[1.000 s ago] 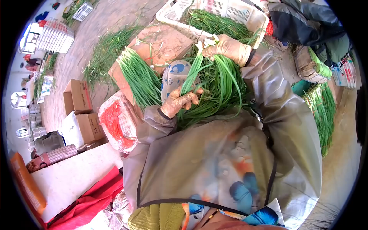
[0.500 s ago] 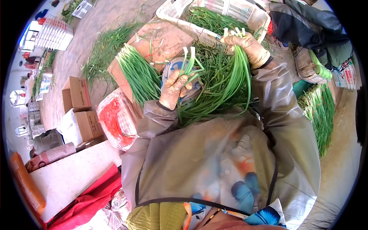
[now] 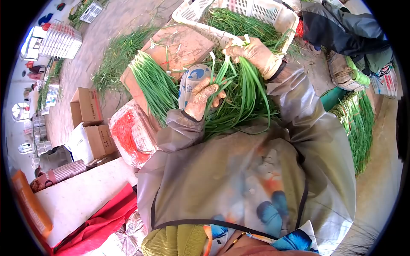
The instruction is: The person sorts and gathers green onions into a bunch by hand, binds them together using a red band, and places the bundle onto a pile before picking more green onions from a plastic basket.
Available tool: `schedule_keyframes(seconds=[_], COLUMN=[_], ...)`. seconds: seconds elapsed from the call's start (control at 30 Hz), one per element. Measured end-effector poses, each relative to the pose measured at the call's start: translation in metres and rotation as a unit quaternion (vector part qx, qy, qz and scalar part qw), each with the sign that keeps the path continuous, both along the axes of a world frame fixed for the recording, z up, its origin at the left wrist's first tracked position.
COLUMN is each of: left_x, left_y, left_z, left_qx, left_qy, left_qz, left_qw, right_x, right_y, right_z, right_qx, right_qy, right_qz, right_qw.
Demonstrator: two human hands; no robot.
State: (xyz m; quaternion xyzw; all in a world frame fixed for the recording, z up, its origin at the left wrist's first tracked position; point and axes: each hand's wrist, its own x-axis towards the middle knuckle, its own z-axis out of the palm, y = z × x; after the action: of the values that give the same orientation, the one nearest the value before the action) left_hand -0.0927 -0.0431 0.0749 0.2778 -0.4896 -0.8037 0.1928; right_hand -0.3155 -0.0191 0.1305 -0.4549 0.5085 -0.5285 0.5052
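Observation:
My left hand point(image 3: 201, 99), in a soiled glove, is closed around a few green chives point(image 3: 222, 71) with pale ends pointing up. To its right and a little higher, my gloved right hand point(image 3: 258, 56) grips a larger bunch of chives point(image 3: 251, 79), whose long leaves droop toward my lap. The two hands are close together, and some leaves overlap between them. Loose chives point(image 3: 235, 112) lie heaped below. A neat bundle of chives point(image 3: 153, 83) rests on a board point(image 3: 183, 41) left of my left hand. Behind my left wrist is a rounded, blue-patterned object point(image 3: 197, 73).
A white plastic crate point(image 3: 181, 18) holding more chives stands ahead. Red ties point(image 3: 128, 134) lie on a package at left, near cardboard boxes point(image 3: 86, 104). Chives are scattered on the floor point(image 3: 115, 55). A large chive pile point(image 3: 358, 128) sits at right.
My right hand has moved left and slightly down with its bunch, nearer my left hand. My left hand has shifted slightly right, still holding its few chives.

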Motion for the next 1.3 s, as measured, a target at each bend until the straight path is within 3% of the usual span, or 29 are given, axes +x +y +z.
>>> schedule_keyframes(seconds=[0.1, 0.17, 0.23, 0.27, 0.3, 0.4, 0.43, 0.5, 0.57, 0.6, 0.63, 0.67, 0.7, 0.77, 0.8, 0.83, 0.9, 0.93, 0.97, 1.0, 1.1, 1.13, 1.2, 1.23, 1.3], left_x=[-0.004, -0.007, -0.007, -0.007, -0.008, -0.016, -0.019, -0.025, -0.021, -0.019, -0.014, -0.009, -0.005, 0.006, 0.009, 0.011, 0.009, 0.009, 0.009, 0.006, -0.021, -0.03, -0.056, -0.069, -0.079], left_y=[-0.003, -0.001, -0.002, 0.0, 0.003, 0.004, 0.003, 0.0, -0.001, -0.003, -0.006, -0.01, -0.015, -0.024, -0.026, -0.029, -0.031, -0.035, -0.039, -0.047, -0.043, -0.046, -0.041, -0.037, -0.017], left_z=[-0.013, -0.026, -0.039, -0.054, -0.051, -0.048, -0.056, -0.058, -0.05, -0.04, -0.031, -0.022, -0.016, -0.013, -0.004, 0.013, 0.046, 0.055, 0.061, 0.07, 0.122, 0.126, 0.126, 0.122, 0.118], left_qx=[0.0, -0.002, -0.039, -0.015, -0.061, -0.054, -0.098, -0.146, -0.432, -0.533, -0.536, -0.509, -0.482, -0.272, -0.248, -0.226, -0.269, -0.265, -0.258, -0.384, -0.384, -0.377, -0.246, -0.185, -0.139], left_qy=[0.018, 0.038, -0.099, -0.101, -0.134, -0.131, -0.127, -0.115, -0.177, -0.209, -0.207, -0.242, -0.277, -0.137, -0.086, -0.037, 0.006, 0.015, 0.021, 0.009, 0.12, 0.197, 0.255, 0.305, 0.354], left_qz=[-0.013, -0.016, -0.06, -0.052, -0.064, -0.108, -0.109, -0.109, -0.076, -0.053, -0.054, -0.051, -0.045, 0.028, 0.052, 0.073, 0.095, 0.114, 0.133, 0.153, 0.134, 0.098, 0.05, 0.015, 0.041], left_qw=[1.0, 0.999, 0.992, 0.993, 0.987, 0.984, 0.981, 0.977, 0.881, 0.818, 0.817, 0.824, 0.83, 0.952, 0.963, 0.971, 0.958, 0.957, 0.957, 0.911, 0.906, 0.9, 0.934, 0.934, 0.924], right_x=[-0.022, -0.054, -0.078, -0.081, -0.084, -0.09, -0.094, -0.106, -0.103, -0.099, -0.098, -0.1, -0.089, -0.081, -0.071, -0.083, -0.088, -0.082, -0.071, -0.061, -0.036, -0.02, 0.011, 0.018, 0.036], right_y=[0.009, 0.015, 0.027, 0.033, 0.038, 0.036, 0.032, 0.035, 0.03, 0.024, 0.021, 0.02, 0.026, 0.031, 0.026, 0.01, 0.001, 0.002, 0.003, 0.002, -0.007, -0.008, 0.001, 0.006, -0.012], right_z=[0.014, 0.034, 0.073, 0.092, 0.109, 0.129, 0.131, 0.144, 0.145, 0.145, 0.144, 0.144, 0.152, 0.163, 0.162, 0.147, 0.134, 0.134, 0.132, 0.129, 0.11, 0.112, 0.108, 0.11, 0.075], right_qx=[-0.038, -0.07, -0.07, -0.102, -0.156, -0.09, -0.121, -0.251, -0.209, -0.183, -0.157, -0.074, -0.179, -0.238, -0.214, -0.28, -0.22, -0.241, -0.257, -0.226, -0.188, -0.185, -0.092, -0.053, -0.191], right_qy=[0.019, 0.114, -0.083, -0.088, -0.06, 0.034, 0.088, -0.015, -0.003, 0.088, 0.179, 0.072, -0.018, -0.016, 0.023, 0.123, 0.217, 0.165, 0.184, 0.178, 0.105, 0.073, -0.117, -0.156, -0.036], right_qz=[-0.074, -0.123, -0.138, -0.188, -0.171, -0.228, -0.227, -0.052, -0.161, -0.201, -0.241, -0.25, -0.18, -0.117, -0.185, -0.161, -0.112, -0.064, -0.057, -0.073, -0.062, -0.049, -0.016, 0.019, -0.09], right_qw=[0.996, 0.983, 0.984, 0.973, 0.971, 0.969, 0.962, 0.967, 0.965, 0.958, 0.941, 0.963, 0.967, 0.964, 0.959, 0.938, 0.945, 0.954, 0.947, 0.955, 0.975, 0.979, 0.989, 0.986, 0.977])
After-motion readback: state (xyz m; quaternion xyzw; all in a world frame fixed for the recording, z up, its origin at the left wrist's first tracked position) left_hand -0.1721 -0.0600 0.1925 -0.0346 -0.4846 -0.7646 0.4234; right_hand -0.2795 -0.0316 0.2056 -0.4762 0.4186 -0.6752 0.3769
